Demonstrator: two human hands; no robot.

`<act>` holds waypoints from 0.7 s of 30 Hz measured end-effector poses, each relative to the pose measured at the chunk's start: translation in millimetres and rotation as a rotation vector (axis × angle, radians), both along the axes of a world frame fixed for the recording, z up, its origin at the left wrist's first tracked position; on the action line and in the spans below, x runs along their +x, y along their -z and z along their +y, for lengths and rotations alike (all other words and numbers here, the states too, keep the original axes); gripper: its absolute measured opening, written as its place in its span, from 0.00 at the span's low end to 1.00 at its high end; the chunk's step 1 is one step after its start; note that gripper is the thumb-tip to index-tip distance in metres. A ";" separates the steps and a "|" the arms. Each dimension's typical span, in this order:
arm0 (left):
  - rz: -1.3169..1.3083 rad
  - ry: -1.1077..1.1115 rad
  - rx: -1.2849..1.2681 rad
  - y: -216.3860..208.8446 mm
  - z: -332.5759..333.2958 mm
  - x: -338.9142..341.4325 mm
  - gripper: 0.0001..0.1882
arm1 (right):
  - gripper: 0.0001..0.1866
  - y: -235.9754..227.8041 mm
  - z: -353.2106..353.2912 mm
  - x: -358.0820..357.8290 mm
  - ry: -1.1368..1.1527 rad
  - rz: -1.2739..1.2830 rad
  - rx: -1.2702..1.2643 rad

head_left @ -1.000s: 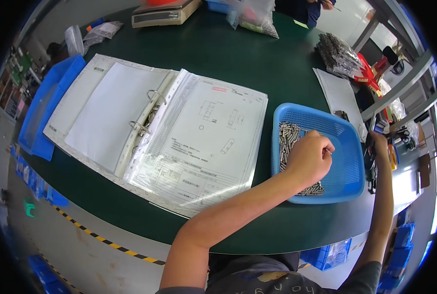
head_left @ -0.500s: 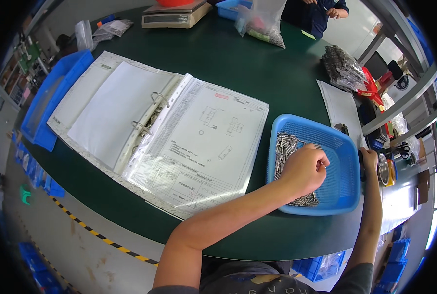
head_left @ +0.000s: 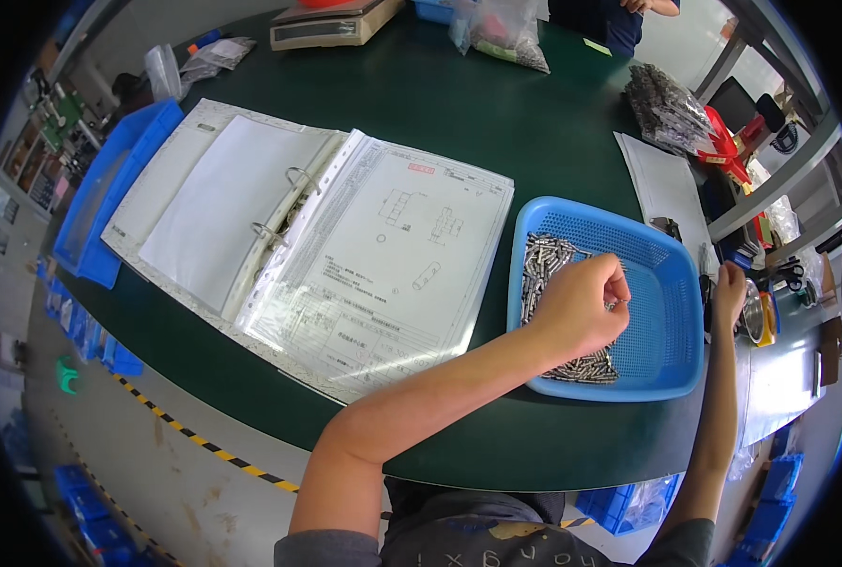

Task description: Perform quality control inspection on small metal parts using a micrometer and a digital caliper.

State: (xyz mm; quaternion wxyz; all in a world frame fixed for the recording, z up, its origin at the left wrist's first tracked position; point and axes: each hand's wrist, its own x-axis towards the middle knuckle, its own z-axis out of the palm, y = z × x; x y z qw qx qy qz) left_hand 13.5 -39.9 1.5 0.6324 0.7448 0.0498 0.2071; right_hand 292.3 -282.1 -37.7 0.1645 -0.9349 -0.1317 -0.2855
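A blue mesh basket (head_left: 662, 331) stands on the table at my right, with many small metal pins (head_left: 546, 260) heaped along its left side. My left hand (head_left: 582, 307) hangs over that heap, its fingers curled tightly inward. Something small and shiny shows at the fingertips, too small to name. Just beyond the basket's right rim is my right hand (head_left: 728, 295), fingers bent together beside a small dark object on the paper. Whatever it may hold is hidden.
An open ring binder (head_left: 402, 274) with a technical drawing lies left of the basket. Blue trays (head_left: 119, 189) sit at the far left. A scale (head_left: 331, 26), a bag of parts (head_left: 511, 38) and bagged metal pieces (head_left: 667, 109) stand farther back. Another person (head_left: 601, 24) is across the table.
My left hand has shifted slightly within the basket area, fingers still curled. My right hand has lifted a little off the dark object by the rim. The whole view has tilted slightly.
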 end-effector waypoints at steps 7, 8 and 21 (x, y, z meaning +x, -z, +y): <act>-0.052 -0.105 -0.052 2.0 0.0 -4.1 0.05 | 0.08 -87.7 86.4 -125.0 -0.843 0.388 0.427; -0.042 -0.106 -0.045 2.9 2.2 -7.1 0.05 | 0.07 -91.2 103.4 -143.5 -0.922 0.373 0.367; -0.413 -0.237 0.283 -4.3 -7.2 -2.5 0.06 | 0.05 -51.6 141.9 -160.0 -1.152 0.114 0.074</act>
